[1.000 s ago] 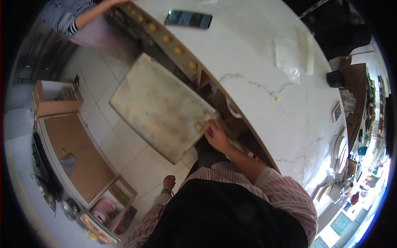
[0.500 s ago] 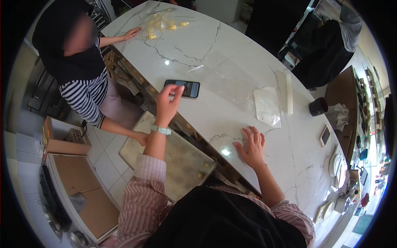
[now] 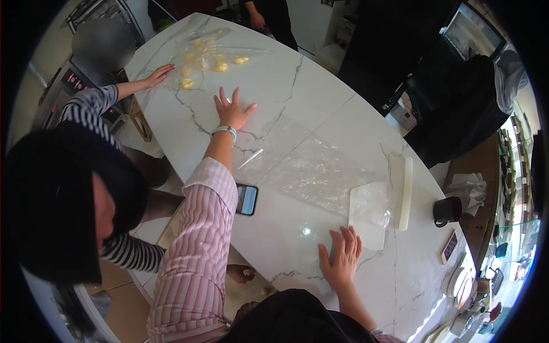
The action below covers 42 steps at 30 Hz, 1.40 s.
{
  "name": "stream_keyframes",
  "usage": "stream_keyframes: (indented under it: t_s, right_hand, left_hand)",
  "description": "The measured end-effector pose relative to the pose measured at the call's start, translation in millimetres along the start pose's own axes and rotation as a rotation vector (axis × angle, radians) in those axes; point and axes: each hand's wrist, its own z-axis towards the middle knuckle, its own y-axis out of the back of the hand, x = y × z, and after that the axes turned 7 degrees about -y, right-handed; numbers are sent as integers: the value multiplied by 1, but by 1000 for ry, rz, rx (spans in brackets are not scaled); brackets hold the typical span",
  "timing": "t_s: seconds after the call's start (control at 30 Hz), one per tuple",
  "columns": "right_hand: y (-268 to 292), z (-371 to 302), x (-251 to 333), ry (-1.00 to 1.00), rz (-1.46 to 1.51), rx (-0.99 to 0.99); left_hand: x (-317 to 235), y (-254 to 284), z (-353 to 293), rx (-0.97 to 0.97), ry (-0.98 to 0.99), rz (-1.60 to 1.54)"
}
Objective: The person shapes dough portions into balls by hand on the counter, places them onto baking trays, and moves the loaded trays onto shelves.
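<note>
My left hand [image 3: 231,113] reaches far over the marble-patterned table, fingers spread and holding nothing. Just beyond it lie several yellow dough-like pieces [image 3: 220,67], partly under clear plastic film [image 3: 200,54]. A phone [image 3: 247,200] with a lit screen rests at the near table edge, partly covered by my left sleeve. Palm down, my right hand [image 3: 341,257] is on the table with its fingers apart. Close to its fingertips are a flat whitish scraper-like sheet [image 3: 369,214] and a wide clear plastic sheet [image 3: 309,166]. A white rolling pin [image 3: 404,194] lies past them.
On my left a co-worker in striped sleeves bends low, with one hand [image 3: 159,75] beside the dough pieces. Another person's hand [image 3: 257,22] shows at the far edge. A dark mug [image 3: 447,211], a second phone [image 3: 450,247] and crumpled paper [image 3: 468,191] are at the right.
My left hand has moved from above the phone outward toward the dough pieces, its fingers spreading. My right hand stays flat on the table. The co-worker has bent down, and the view has shifted.
</note>
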Motion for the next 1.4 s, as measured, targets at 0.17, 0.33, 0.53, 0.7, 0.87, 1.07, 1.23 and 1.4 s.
stream_keyframes:
  t_s: [0.17,0.33,0.53,0.7,0.87,1.07,1.23,1.4]
  right_hand:
    - [4,6,8,-74,-16,61]
    - [-1,10,3,-178,-26,70]
    - [-25,1,-6,-204,-123,-6]
    - [-37,2,4,-306,-212,-251]
    - [-40,6,6,-282,-183,-306]
    - [-22,5,-8,-263,-65,-114]
    - [-3,15,1,-269,124,20]
    - [6,17,-3,-273,152,-8]
  left_hand:
    - [28,-16,83,-47,95,119]
    - [20,-31,126,7,185,147]
    - [33,-46,160,5,408,225]
    - [43,-54,184,35,388,197]
    - [63,-62,190,-76,285,211]
    - [67,-63,182,-262,110,108]
    - [6,-51,162,-370,50,48]
    - [-140,42,78,-56,-700,-184]
